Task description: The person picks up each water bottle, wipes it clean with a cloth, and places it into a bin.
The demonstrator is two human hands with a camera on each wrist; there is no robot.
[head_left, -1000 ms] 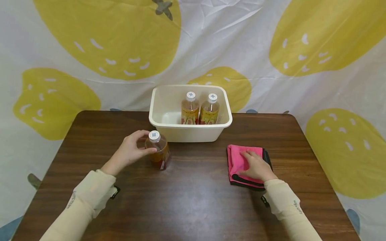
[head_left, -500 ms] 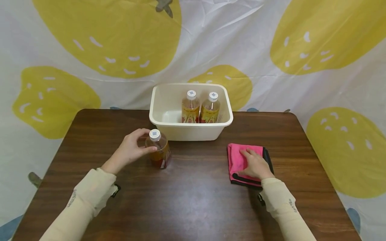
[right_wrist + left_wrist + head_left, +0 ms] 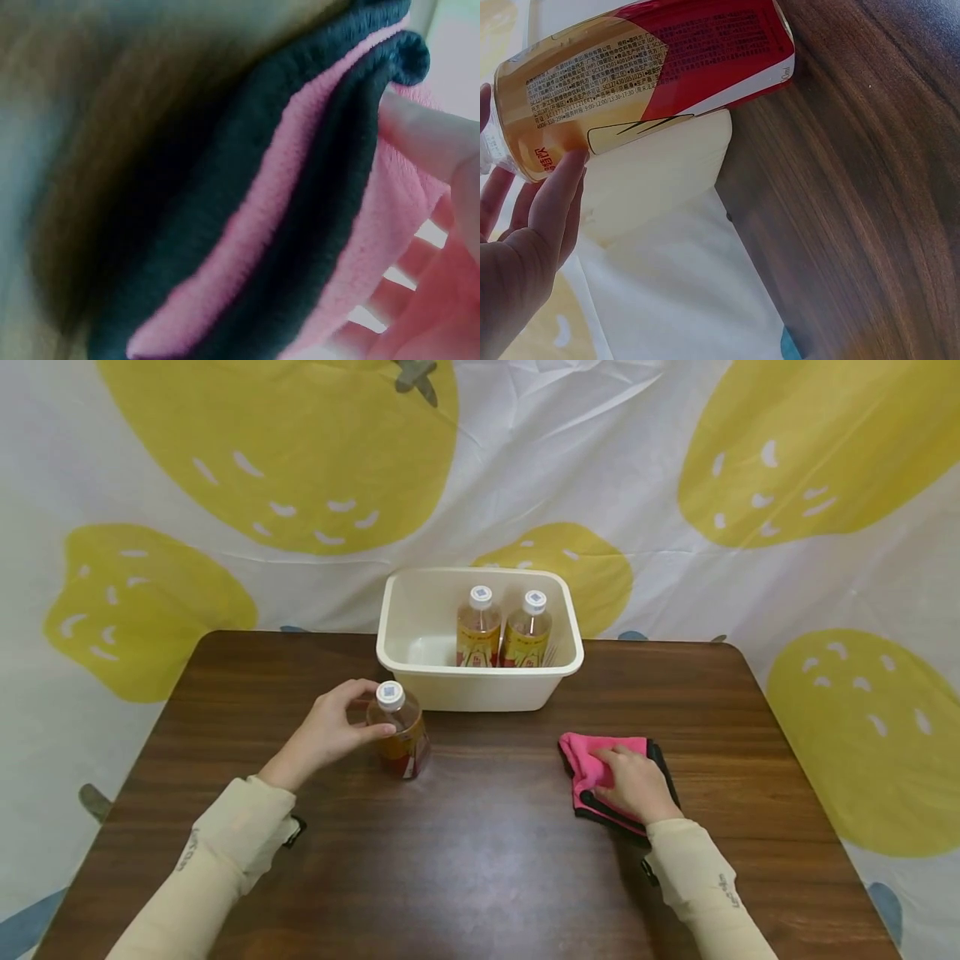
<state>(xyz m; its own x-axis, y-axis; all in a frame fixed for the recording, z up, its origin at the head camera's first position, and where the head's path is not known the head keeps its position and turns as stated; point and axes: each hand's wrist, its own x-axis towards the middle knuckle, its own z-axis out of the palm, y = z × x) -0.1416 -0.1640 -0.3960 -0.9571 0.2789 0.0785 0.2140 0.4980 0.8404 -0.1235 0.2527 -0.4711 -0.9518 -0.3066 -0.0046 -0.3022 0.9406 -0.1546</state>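
My left hand [image 3: 327,727] grips a bottle of amber drink [image 3: 405,748] around its shoulder, thumb in front and fingers behind. White-capped and upright, the bottle stands on the table just in front of the tub's left part. Its gold and red printed label [image 3: 697,52] fills the top of the left wrist view. At the right, my right hand [image 3: 636,783] pinches a folded pink cloth [image 3: 597,745] with black edging, bunching its upper layer. In the right wrist view, the thumb [image 3: 427,139] presses near the cloth's black border [image 3: 330,202], with the other fingers partly hidden beyond it.
A cream plastic tub [image 3: 480,692] stands at the back middle of the brown wooden table [image 3: 465,860]. Two similar bottles, a left one [image 3: 477,639] and a right one [image 3: 527,642], stand inside its right half. Behind hangs a lemon-print curtain [image 3: 570,460].
My right fingers have drawn in on the cloth, and its far edge has bunched and shifted nearer me. My left hand stays on the bottle. The head view has shifted slightly.
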